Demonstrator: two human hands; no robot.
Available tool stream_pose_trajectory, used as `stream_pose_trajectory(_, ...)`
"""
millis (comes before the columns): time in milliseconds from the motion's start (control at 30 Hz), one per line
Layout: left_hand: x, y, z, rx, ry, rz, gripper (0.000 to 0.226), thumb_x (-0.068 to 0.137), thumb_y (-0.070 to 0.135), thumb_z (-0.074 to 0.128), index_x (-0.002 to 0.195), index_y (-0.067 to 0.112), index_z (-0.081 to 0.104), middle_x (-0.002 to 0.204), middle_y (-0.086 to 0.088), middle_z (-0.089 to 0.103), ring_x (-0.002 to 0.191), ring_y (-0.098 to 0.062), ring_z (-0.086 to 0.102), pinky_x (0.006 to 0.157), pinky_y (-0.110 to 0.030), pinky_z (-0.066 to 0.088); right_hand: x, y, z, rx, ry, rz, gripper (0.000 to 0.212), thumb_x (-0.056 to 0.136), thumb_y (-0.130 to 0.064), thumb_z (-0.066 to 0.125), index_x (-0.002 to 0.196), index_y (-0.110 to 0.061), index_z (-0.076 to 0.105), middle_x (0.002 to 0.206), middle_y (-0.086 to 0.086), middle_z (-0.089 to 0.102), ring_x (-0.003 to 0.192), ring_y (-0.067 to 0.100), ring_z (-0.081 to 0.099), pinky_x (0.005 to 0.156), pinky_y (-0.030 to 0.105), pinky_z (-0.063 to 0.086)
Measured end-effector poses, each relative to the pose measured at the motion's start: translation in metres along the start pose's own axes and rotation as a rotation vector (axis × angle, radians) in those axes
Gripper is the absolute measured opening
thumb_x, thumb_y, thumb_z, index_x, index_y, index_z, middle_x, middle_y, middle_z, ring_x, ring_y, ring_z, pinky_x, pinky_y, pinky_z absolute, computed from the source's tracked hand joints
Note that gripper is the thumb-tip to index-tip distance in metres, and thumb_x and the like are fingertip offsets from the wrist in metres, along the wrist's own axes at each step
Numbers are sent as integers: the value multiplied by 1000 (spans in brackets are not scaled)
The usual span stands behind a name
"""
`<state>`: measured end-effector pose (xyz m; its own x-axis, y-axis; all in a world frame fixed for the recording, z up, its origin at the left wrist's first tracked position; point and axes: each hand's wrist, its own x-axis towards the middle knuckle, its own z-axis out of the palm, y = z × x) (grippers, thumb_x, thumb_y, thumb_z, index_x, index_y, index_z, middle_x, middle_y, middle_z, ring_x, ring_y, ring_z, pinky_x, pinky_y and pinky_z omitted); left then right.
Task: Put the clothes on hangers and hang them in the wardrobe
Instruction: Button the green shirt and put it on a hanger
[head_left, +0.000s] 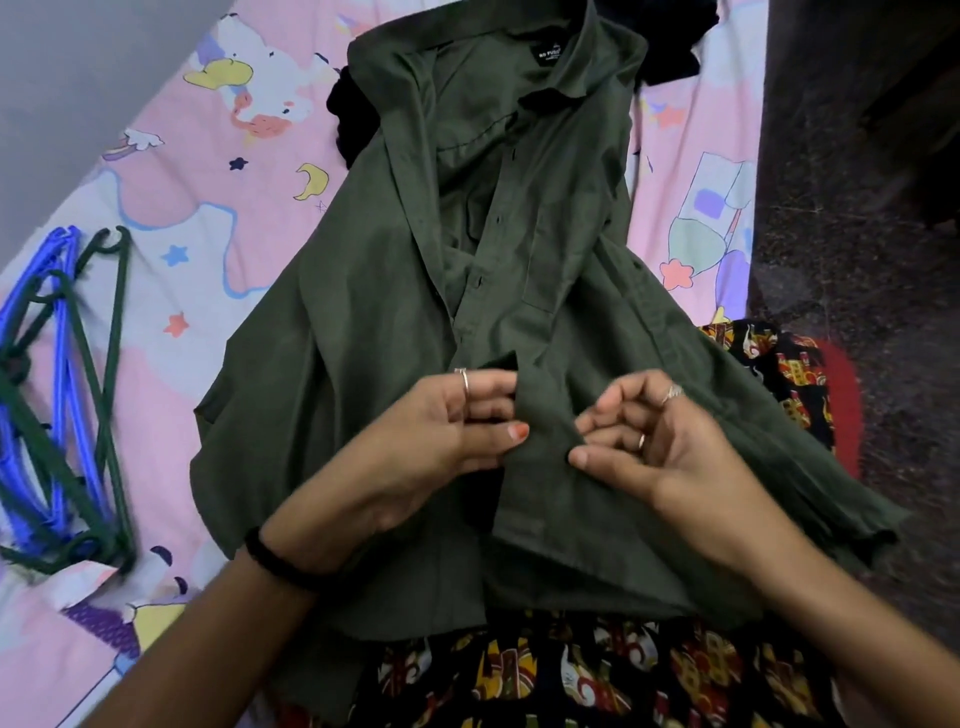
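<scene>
A dark green button shirt (545, 249) lies spread on the bed, collar at the far end, hem toward me. My left hand (447, 431) pinches the left front edge of the shirt near its lower buttons. My right hand (654, 436) pinches the right front placket beside it, fingers curled on the cloth. A pile of plastic hangers, blue (62, 332) and dark green (111, 322), lies on the bed at the left. No hanger is visible inside the shirt.
The bed has a pink cartoon-print sheet (218, 171). Dark clothes (353, 119) lie under and behind the shirt's collar. A dark speckled floor (852, 260) runs along the right. Patterned black, red and yellow fabric (571, 675) covers my lap.
</scene>
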<state>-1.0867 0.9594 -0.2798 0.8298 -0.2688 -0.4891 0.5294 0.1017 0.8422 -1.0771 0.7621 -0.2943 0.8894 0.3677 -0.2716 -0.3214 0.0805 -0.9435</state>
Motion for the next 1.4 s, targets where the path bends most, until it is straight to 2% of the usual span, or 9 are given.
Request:
stream_pose_trajectory(200,17,23,3,-80,-111,28,41,79,-2,59,119,4,62,111,-14,69,99,-20,68,85,-29,56,18,-30,-18,-177,-77,-74,34,74,14,68,90,-8,49,85,2,62,70,7,58,73,15,52)
stream_pose_trajectory(433,9,9,0,-123,-215,-88,64,77,-12,63,134,16,53,121,-13,66,106,-22,64,90,-32,54,4,-22,-20,-416,-154,-121,39,82,6,68,111,-21,67,96,-7,66,88,3,64,81,12,49)
stream_pose_trajectory(600,7,-8,7,11,-124,-116,76,71,-5,64,138,25,45,109,-4,69,89,-13,66,84,-30,53,5,-20,-4,-596,185,-169,8,83,-27,71,89,-22,70,80,-7,69,71,5,63,66,11,46)
stream_pose_trajectory(700,3,-7,16,81,-115,-121,75,73,-7,66,137,25,42,101,0,69,74,-9,63,75,-26,55,5,-20,13,-631,224,-126,27,77,-45,68,82,-20,62,74,-2,66,65,10,60,57,15,45)
stream_pose_trajectory(867,1,-12,23,167,-41,-101,89,80,-19,59,149,21,20,89,8,64,77,-16,56,72,-23,54,4,-13,26,-803,266,-72,38,72,-53,69,86,-22,52,75,-4,61,69,12,59,66,31,49)
stream_pose_trajectory(967,-1,-9,27,215,-70,-71,78,80,-15,63,136,31,34,96,8,66,84,-15,62,84,-29,55,7,-14,26,-870,290,-72,33,76,-46,71,85,-21,51,75,-5,60,69,12,59,68,33,49)
stream_pose_trajectory(1033,-2,-13,31,229,-35,-69,82,81,-12,64,141,30,27,108,5,65,87,-12,64,84,-22,54,8,-13,25,-914,272,-43,25,79,-38,69,84,-21,51,74,-4,62,70,16,61,69,36,51)
stream_pose_trajectory(1267,-13,-26,14,322,-90,-83,64,82,-1,70,135,27,47,97,6,70,80,-5,65,84,-23,52,4,-9,24,-1122,250,12,11,85,-32,55,84,-21,56,76,-2,59,83,27,57,67,32,40)
stream_pose_trajectory(1400,-17,-35,-13,1000,323,83,25,89,15,65,110,28,66,92,12,65,86,-2,63,82,-22,49,10,0,15,-1014,201,138,15,81,-26,59,71,-16,56,64,-6,52,67,13,53,58,27,34)
